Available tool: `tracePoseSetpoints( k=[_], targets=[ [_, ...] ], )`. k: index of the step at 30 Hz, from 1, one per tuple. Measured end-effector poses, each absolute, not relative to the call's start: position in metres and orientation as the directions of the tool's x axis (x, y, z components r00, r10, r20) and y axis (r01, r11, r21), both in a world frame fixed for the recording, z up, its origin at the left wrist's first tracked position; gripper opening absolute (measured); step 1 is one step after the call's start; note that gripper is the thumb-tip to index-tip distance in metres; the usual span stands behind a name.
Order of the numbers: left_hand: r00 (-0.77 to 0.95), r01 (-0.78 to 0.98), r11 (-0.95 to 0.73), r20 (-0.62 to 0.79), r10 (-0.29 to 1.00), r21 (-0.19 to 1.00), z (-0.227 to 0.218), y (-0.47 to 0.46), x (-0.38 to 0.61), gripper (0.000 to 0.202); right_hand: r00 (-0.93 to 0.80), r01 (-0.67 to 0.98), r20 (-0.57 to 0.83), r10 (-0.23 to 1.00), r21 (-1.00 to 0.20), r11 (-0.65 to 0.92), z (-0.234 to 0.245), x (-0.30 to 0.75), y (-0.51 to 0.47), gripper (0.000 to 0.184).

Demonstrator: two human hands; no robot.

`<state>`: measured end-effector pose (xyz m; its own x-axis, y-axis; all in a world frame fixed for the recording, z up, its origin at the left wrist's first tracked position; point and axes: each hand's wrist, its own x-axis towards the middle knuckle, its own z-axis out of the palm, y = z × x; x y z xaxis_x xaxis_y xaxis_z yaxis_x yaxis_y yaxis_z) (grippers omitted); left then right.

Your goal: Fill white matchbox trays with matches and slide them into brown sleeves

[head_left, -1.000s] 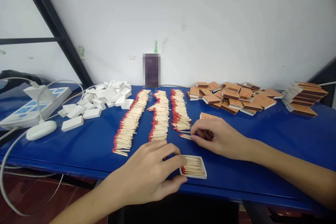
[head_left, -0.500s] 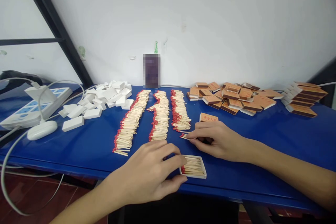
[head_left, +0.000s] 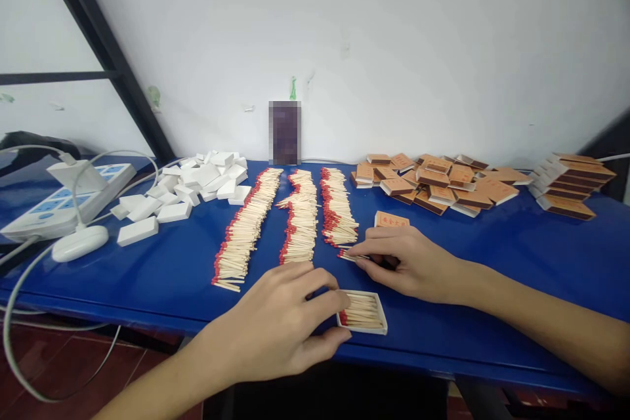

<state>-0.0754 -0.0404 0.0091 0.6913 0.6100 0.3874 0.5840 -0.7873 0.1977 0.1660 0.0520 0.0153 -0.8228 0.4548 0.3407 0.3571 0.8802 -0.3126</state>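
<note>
My left hand (head_left: pixel 288 321) grips the left end of a white matchbox tray (head_left: pixel 385 316) near the table's front edge. Red-headed matches (head_left: pixel 365 310) lie side by side inside it, their heads toward the left. Behind the tray, my right hand (head_left: pixel 411 262) has thumb and forefinger closed on a few loose matches (head_left: pixel 347 254) at the table surface. Just beyond that hand lies an orange matchbox sleeve (head_left: pixel 392 219), partly covered by it. Three long rows of matches stretch away: a left row (head_left: pixel 247 230), a middle row (head_left: pixel 301 223) and a right row (head_left: pixel 338 207).
White trays (head_left: pixel 204 177) are heaped at the back left, beside a power strip (head_left: pixel 69 200) with cables and a white adapter (head_left: pixel 80 244). Orange matchboxes (head_left: pixel 438 177) are piled at the back right, next to a stack (head_left: pixel 573 184). A wall rises behind the blue table (head_left: pixel 522 275).
The right thumb and forefinger have shifted very slightly on the loose matches. My left hand and the tray stay in place.
</note>
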Motion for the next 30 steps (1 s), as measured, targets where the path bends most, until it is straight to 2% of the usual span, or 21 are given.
tracePoseSetpoints(
  k=[13,24,30],
  targets=[
    [0.69,0.579,-0.795,0.41,0.597,0.183,0.0097,-0.0401,-0.0747,0.017,-0.785,0.396,0.369,0.498,-0.319,0.861,0.0107,0.1649,0.0535,0.021],
    [0.687,0.584,-0.792,0.412,0.599,0.177,0.0093,-0.0401,-0.0756,0.017,-0.799,0.368,0.361,0.481,-0.34,0.866,0.0114,0.161,0.0517,0.025],
    [0.689,0.583,-0.793,0.409,0.598,0.178,0.0096,-0.0405,-0.0752,0.017,-0.768,0.428,0.376,0.519,-0.303,0.852,0.0094,0.1624,0.0529,0.024]
  ],
)
